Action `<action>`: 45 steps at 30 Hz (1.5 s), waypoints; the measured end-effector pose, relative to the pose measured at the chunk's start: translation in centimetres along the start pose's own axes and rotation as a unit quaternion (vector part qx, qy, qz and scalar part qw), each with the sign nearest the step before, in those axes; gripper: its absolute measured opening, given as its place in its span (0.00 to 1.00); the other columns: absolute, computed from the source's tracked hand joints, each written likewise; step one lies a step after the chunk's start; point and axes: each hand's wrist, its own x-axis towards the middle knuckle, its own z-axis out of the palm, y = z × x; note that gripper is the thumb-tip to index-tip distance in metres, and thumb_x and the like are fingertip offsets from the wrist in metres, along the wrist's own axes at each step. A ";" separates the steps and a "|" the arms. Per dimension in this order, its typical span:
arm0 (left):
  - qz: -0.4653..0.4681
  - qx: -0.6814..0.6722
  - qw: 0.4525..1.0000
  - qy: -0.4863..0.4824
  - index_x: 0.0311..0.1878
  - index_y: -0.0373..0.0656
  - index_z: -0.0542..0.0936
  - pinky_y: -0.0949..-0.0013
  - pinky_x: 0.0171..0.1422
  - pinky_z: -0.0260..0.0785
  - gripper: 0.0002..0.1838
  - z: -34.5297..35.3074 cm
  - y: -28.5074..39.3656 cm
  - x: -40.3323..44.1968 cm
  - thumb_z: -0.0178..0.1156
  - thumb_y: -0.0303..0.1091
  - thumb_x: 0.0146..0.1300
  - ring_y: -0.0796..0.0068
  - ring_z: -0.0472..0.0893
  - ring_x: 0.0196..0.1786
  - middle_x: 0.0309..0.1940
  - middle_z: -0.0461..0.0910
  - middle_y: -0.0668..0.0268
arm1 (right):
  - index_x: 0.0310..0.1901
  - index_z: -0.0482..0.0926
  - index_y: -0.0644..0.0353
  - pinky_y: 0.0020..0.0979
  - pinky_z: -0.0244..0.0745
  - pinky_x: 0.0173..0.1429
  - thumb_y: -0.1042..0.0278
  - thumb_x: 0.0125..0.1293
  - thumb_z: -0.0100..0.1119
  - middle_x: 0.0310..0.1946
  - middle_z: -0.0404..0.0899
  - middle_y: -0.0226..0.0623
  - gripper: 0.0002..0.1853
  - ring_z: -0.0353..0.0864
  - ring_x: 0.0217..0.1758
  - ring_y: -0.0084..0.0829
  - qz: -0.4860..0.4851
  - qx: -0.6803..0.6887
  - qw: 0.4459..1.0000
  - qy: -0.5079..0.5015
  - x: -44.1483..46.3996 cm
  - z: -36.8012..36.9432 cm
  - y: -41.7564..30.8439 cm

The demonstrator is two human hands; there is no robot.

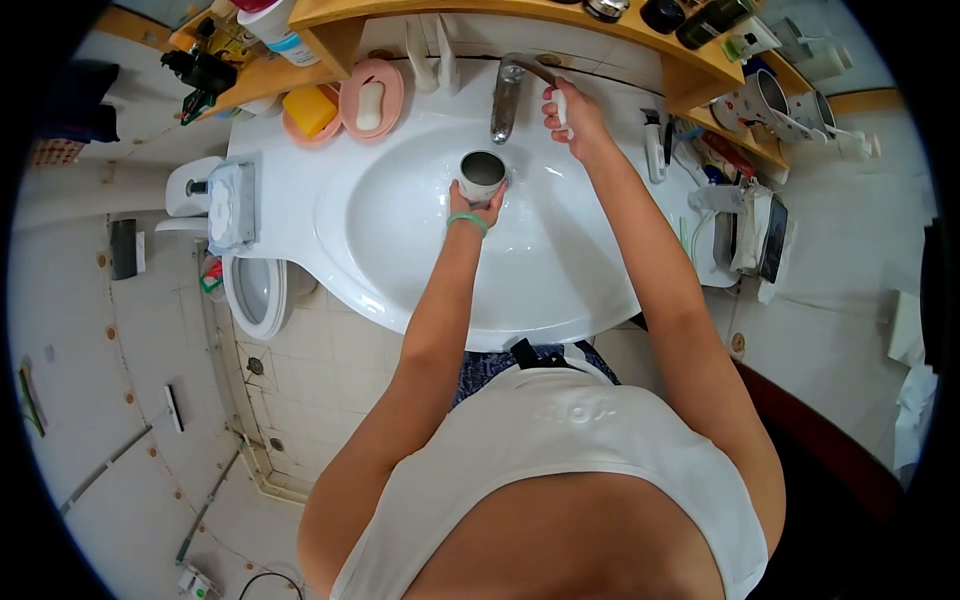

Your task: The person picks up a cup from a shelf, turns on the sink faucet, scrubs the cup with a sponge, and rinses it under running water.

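Observation:
In the head view my left hand (476, 208), with a green bangle at the wrist, is wrapped round the lower part of a light-coloured cup (483, 174). The cup is held over the white sink basin (385, 225), its dark, open mouth facing up. Its inside is too dark to make out. Just above and to the right of the cup stands the metal faucet (505, 105). My right hand (577, 118) is closed on a small white object (562, 112) beside the faucet's handle (532, 68). Whether water runs is not clear.
Pink dishes with white soap (370, 105) and a yellow block (310, 111) sit at the counter's back left. A wooden shelf (430, 10) with bottles overhangs the back. A white trimmer (655, 146) and a pouch (752, 232) are on the right; a toilet (258, 297) is lower left.

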 end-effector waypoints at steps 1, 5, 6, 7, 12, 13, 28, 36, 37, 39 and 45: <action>0.008 0.009 1.000 -0.009 0.57 0.42 0.71 0.50 0.54 0.77 0.32 0.2 -0.4 -0.2 0.58 0.56 0.56 0.49 0.72 0.56 0.56 0.68 0.51 | 0.29 0.73 0.54 0.23 0.53 0.18 0.50 0.67 0.50 0.20 0.70 0.28 0.17 0.66 0.17 0.22 -0.004 0.001 1.000 0.014 0.6 -0.1 0.2; 0.046 0.023 0.999 -0.005 0.60 0.44 0.68 0.48 0.56 0.75 0.34 1.3 -1.3 -0.9 0.58 0.57 0.57 0.48 0.71 0.57 0.57 0.67 0.52 | 0.28 0.73 0.54 0.23 0.54 0.18 0.50 0.66 0.50 0.20 0.71 0.27 0.17 0.66 0.17 0.22 -0.017 -0.029 0.999 0.025 1.0 0.9 -1.4; 0.057 0.048 0.997 -0.013 0.61 0.45 0.66 0.45 0.58 0.72 0.34 1.7 -1.6 -1.6 0.58 0.57 0.58 0.48 0.70 0.58 0.58 0.67 0.52 | 0.29 0.72 0.53 0.22 0.51 0.18 0.51 0.67 0.50 0.20 0.69 0.25 0.16 0.64 0.17 0.20 -0.015 -0.040 0.999 0.033 0.6 1.3 -1.8; 0.067 0.073 0.995 -0.022 0.62 0.46 0.65 0.42 0.60 0.69 0.34 1.9 -1.7 -2.1 0.58 0.57 0.59 0.47 0.69 0.59 0.58 0.66 0.52 | 0.30 0.70 0.52 0.21 0.48 0.18 0.51 0.67 0.49 0.19 0.68 0.24 0.14 0.61 0.17 0.18 -0.013 -0.052 0.998 0.041 0.4 1.6 -2.2; 0.136 0.141 0.978 -0.071 0.61 0.46 0.65 0.37 0.63 0.63 0.32 1.6 -1.1 -1.8 0.60 0.52 0.59 0.47 0.68 0.60 0.58 0.66 0.52 | 0.36 0.75 0.55 0.23 0.58 0.20 0.50 0.67 0.51 0.23 0.72 0.27 0.15 0.68 0.21 0.20 -0.007 -0.090 0.996 0.012 -0.8 0.9 -2.1; 0.174 0.168 0.966 -0.089 0.60 0.45 0.65 0.35 0.63 0.61 0.32 1.5 -1.0 -1.7 0.62 0.50 0.58 0.46 0.68 0.60 0.58 0.66 0.52 | 0.39 0.77 0.56 0.25 0.64 0.23 0.52 0.67 0.51 0.25 0.75 0.29 0.15 0.73 0.24 0.21 -0.015 -0.128 0.991 0.030 -1.1 0.7 -1.8; 0.428 0.420 0.798 0.065 0.47 0.40 0.75 0.58 0.34 0.78 0.24 4.3 -2.7 -7.7 0.69 0.39 0.46 0.62 0.80 0.37 0.39 0.78 0.58 | 0.65 0.58 0.69 0.46 0.47 0.75 0.83 0.60 0.45 0.64 0.61 0.55 0.29 0.54 0.71 0.51 -0.448 -0.580 0.679 -0.047 -4.5 1.0 15.9; 0.511 0.473 0.712 0.089 0.46 0.38 0.79 0.64 0.42 0.74 0.27 2.3 -1.0 -4.0 0.71 0.42 0.43 0.66 0.80 0.38 0.38 0.81 0.57 | 0.65 0.58 0.69 0.45 0.46 0.75 0.81 0.63 0.41 0.66 0.58 0.57 0.27 0.53 0.72 0.53 -0.401 -0.576 0.704 -0.104 -4.6 1.8 15.7; 0.496 0.462 0.728 0.100 0.46 0.38 0.79 0.64 0.44 0.73 0.27 2.5 -0.8 -4.2 0.70 0.43 0.43 0.66 0.80 0.38 0.38 0.81 0.57 | 0.65 0.58 0.69 0.42 0.47 0.75 0.81 0.63 0.40 0.67 0.57 0.57 0.26 0.53 0.72 0.52 -0.412 -0.558 0.710 -0.119 -5.2 1.9 16.9; 0.504 0.470 0.719 0.086 0.46 0.38 0.79 0.64 0.44 0.73 0.27 2.2 -0.5 -3.2 0.70 0.42 0.43 0.66 0.80 0.38 0.37 0.81 0.58 | 0.65 0.59 0.69 0.41 0.49 0.74 0.81 0.63 0.40 0.65 0.59 0.58 0.26 0.55 0.71 0.52 -0.404 -0.541 0.730 -0.106 -5.0 2.1 15.9; 0.504 0.540 0.674 0.008 0.46 0.39 0.78 0.67 0.39 0.74 0.27 2.6 -0.6 -3.9 0.71 0.43 0.44 0.69 0.80 0.36 0.38 0.80 0.57 | 0.59 0.65 0.69 0.44 0.59 0.68 0.87 0.56 0.46 0.59 0.66 0.57 0.26 0.63 0.64 0.55 -0.291 -0.456 0.837 -0.088 -4.2 2.4 11.3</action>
